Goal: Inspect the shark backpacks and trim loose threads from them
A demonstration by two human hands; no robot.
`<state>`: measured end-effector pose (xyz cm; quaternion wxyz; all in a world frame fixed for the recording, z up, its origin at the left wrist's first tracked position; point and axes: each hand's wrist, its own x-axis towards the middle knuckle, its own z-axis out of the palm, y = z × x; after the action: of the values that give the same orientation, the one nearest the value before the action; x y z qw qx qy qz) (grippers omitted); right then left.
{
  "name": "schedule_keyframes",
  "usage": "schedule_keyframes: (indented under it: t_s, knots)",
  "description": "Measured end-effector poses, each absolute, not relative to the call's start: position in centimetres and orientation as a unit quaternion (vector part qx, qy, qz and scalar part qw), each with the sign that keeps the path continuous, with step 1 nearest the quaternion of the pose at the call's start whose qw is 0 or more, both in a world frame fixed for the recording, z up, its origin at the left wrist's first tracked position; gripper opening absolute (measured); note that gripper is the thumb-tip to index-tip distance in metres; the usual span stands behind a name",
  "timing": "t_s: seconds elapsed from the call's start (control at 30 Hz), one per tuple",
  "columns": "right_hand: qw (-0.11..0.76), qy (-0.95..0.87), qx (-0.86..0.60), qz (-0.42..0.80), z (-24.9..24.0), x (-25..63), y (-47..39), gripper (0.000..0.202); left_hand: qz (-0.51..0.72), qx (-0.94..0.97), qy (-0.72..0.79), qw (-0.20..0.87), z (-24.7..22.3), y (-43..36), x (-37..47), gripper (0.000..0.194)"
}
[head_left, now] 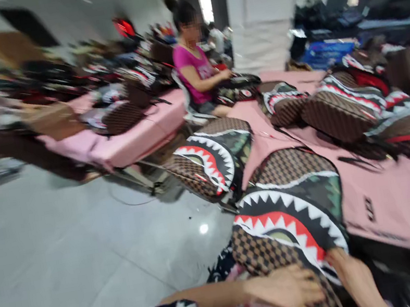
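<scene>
Motion blurs the left hand (pixel 286 288); the bottom edge cuts off the right forearm (pixel 366 290). The dark mark (pixel 369 209) on the counter (pixel 402 192) is too smeared to read.

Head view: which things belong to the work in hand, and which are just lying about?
In hand:
Nearest shark-mouth bag
Left hand and right hand, both touching it

Lying about:
Second shark-mouth bag, just beyond
Bags heaped on the pink table
Cardboard box, left
</scene>
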<state>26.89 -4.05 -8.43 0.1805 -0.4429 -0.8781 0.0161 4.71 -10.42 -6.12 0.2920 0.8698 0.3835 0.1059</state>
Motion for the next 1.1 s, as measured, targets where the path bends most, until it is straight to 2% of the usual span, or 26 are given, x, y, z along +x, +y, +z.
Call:
schedule_keyframes:
  t_s: [0.07, 0.17, 0.27, 0.37, 0.6, 0.67, 0.73, 0.8, 0.83, 0.97, 1.03, 1.1]
  knots:
    - [0.055, -0.892, -0.446, 0.048, -7.0, 27.8, -3.3, 0.022, 0.094, 0.886, 0.298, 0.342, -7.2, -11.6, 5.5, 0.046]
    - [0.005, -0.867, -0.497, 0.018, -3.3, 28.1, 2.5, 0.020, 0.085, 0.886, 0.264, 0.371, -8.0, -11.9, 5.6, 0.055]
    - [0.025, -0.829, -0.558, -0.026, -0.4, 28.1, 9.4, 0.019, 0.078, 0.885, 0.263, 0.376, -8.5, -11.7, 5.6, 0.057]
    - [0.040, -0.812, -0.580, -0.044, -0.4, 27.5, 12.3, 0.024, 0.077, 0.877, 0.276, 0.385, -8.7, -11.6, 5.8, 0.058]
    - [0.106, -0.832, -0.544, -0.031, -7.0, 26.3, 4.9, 0.038, 0.152, 0.813, 0.307, 0.471, -6.4, -9.0, 4.5, 0.033]
    - [0.141, -0.849, -0.509, 0.020, -8.2, 27.7, 4.2, 0.035, 0.194, 0.795, 0.366, 0.443, -5.5, -6.1, 2.6, 0.031]
    - [0.226, -0.825, -0.512, 0.077, -9.1, 30.2, 5.2, 0.033, 0.253, 0.755, 0.487, 0.359, -4.9, -2.2, 0.1, 0.029]
    - [0.323, -0.736, -0.586, 0.103, -10.0, 33.0, 7.4, 0.037, 0.307, 0.661, 0.634, 0.258, -4.5, 2.5, -2.4, 0.030]
    - [0.343, -0.676, -0.644, 0.100, -10.6, 34.3, 8.7, 0.043, 0.317, 0.617, 0.685, 0.222, -4.4, 4.8, -3.3, 0.030]
    - [0.233, -0.549, -0.789, 0.145, -12.5, 36.7, 12.1, 0.062, 0.303, 0.586, 0.720, 0.215, -4.1, 12.3, -3.7, 0.032]
    - [0.212, -0.532, -0.802, 0.171, -13.1, 36.5, 12.6, 0.056, 0.303, 0.579, 0.723, 0.222, -4.1, 14.7, -2.6, 0.040]
    - [0.228, -0.522, -0.800, 0.189, -13.2, 36.3, 12.5, 0.045, 0.303, 0.566, 0.729, 0.237, -3.8, 16.3, -1.7, 0.050]
